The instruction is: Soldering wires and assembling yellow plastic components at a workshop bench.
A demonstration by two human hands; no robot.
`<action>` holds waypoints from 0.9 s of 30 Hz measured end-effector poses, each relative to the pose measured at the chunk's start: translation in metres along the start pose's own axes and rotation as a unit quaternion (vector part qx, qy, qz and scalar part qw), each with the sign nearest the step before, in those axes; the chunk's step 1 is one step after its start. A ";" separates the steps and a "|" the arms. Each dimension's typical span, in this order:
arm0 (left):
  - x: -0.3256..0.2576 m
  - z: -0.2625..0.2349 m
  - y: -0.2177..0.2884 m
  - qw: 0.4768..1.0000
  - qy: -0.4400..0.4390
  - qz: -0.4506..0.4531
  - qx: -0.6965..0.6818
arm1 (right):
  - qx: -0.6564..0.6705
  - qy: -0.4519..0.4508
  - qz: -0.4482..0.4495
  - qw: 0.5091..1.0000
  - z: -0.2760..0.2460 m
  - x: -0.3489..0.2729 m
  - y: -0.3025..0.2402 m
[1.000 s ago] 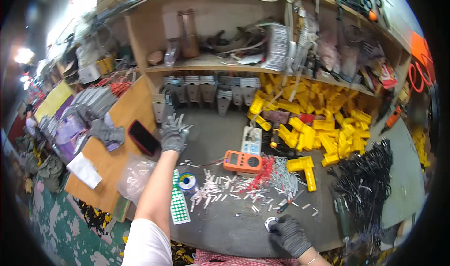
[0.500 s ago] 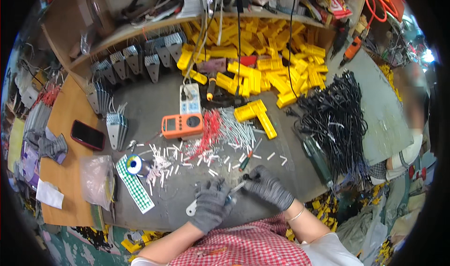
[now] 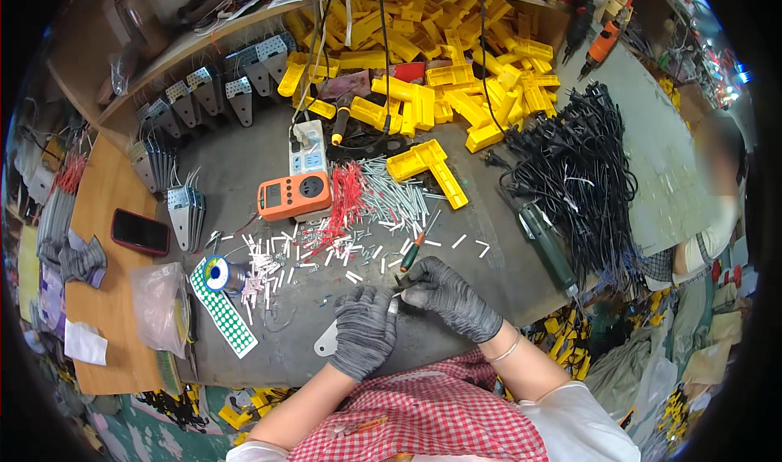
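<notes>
While both of your gloved hands meet at the near edge of the grey workbench point(image 3: 244, 169), just in front of the orange meter point(image 3: 294, 195) and well toward you from it, your left hand point(image 3: 363, 332) lies palm down with its fingers curled over a flat pale metal plate point(image 3: 327, 342), and your right hand point(image 3: 446, 296) pinches a small white sleeve piece point(image 3: 394, 305) between thumb and forefinger. The two hands touch at the fingertips, closed on this small work rather than spread apart. A screwdriver with a red and green handle point(image 3: 414, 250) lies just beyond your right hand, between it and the meter. Loose white sleeve pieces point(image 3: 342, 254) are scattered below the meter, with a bundle of red wires point(image 3: 346, 201) at its right. A solder spool point(image 3: 218, 273) on a green dotted sheet point(image 3: 220, 311) sits to the meter's lower left, a black phone point(image 3: 140, 231) further left, yellow plastic housings point(image 3: 440, 79) above and right of it, and black cables point(image 3: 578, 169) far right. The sleeve piece is judged very light, small and somewhat slippery in knit gloves, so take it by its middle with the fingertips; the plate looks thin and stiff, best held flat by its edges.
</notes>
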State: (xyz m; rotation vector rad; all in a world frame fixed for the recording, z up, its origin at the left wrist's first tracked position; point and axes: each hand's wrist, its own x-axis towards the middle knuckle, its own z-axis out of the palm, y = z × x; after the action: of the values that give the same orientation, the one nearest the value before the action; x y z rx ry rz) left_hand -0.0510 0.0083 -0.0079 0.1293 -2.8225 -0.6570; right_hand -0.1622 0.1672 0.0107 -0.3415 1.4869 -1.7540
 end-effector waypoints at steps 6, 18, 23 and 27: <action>-0.001 -0.006 0.005 0.995 0.054 -0.007 -0.080 | -0.260 0.007 0.029 0.965 0.008 0.005 -0.006; 0.049 -0.045 0.020 0.989 -0.035 0.111 0.090 | -0.602 0.362 -0.187 0.686 -0.116 0.093 -0.030; 0.152 -0.049 0.002 0.977 0.103 0.135 0.133 | -0.596 0.266 -0.245 0.717 -0.070 0.071 -0.117; 0.181 -0.009 -0.042 0.989 -0.052 0.093 0.103 | -0.401 0.179 -0.242 0.865 -0.089 0.092 -0.116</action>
State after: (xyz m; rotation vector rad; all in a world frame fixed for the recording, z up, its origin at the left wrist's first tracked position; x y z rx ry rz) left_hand -0.2228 -0.0584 0.0199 -0.1343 -2.9483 -0.3394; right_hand -0.3252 0.1643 0.0670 -0.9137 2.5613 -1.5061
